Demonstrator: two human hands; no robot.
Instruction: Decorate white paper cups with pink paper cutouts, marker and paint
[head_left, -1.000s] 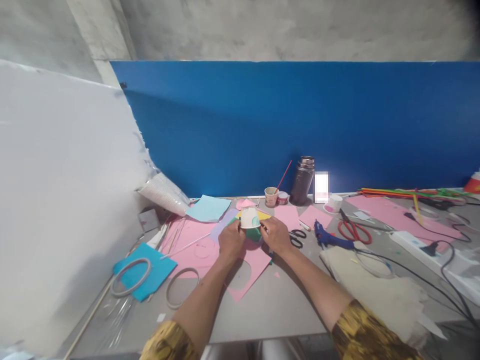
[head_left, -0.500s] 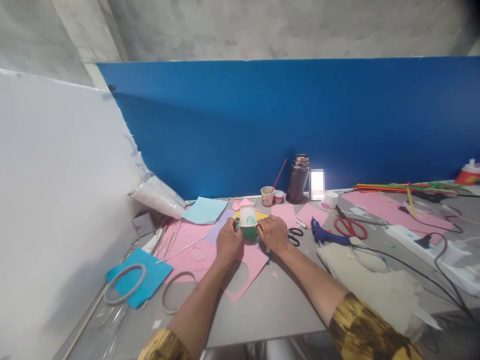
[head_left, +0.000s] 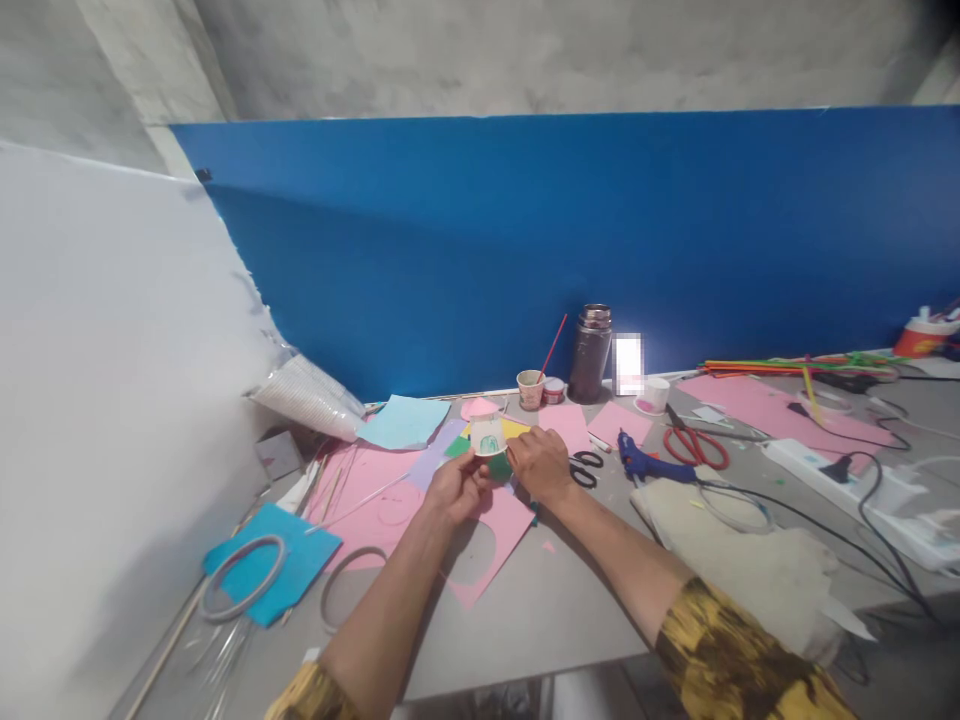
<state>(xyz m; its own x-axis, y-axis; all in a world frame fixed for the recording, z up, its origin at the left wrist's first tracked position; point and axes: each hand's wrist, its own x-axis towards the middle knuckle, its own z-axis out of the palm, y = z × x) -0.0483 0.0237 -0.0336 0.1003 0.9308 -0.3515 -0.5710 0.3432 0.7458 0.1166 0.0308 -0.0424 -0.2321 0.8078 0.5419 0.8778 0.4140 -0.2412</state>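
A small white paper cup [head_left: 487, 436] with a green mark is held upside down above the grey table [head_left: 555, 610]. My left hand [head_left: 454, 488] pinches it from the left and my right hand [head_left: 538, 463] grips it from the right. A green paper piece [head_left: 499, 466] sits just under the cup, between my hands. Pink paper [head_left: 491, 530] with a round cut-out lies beneath them.
Black scissors [head_left: 583, 467], a blue glue gun [head_left: 646, 465] and red scissors [head_left: 694, 447] lie to the right. A dark flask [head_left: 589, 353], a cup with a brush [head_left: 531, 389], coloured straws [head_left: 780, 367], a power strip [head_left: 862, 495] and wire rings [head_left: 240, 575] surround them. A blue board [head_left: 570, 240] stands behind.
The view has drifted right and my hands with the cup have shifted slightly left and up. The left hand has turned, fingers now under the cup's rim.
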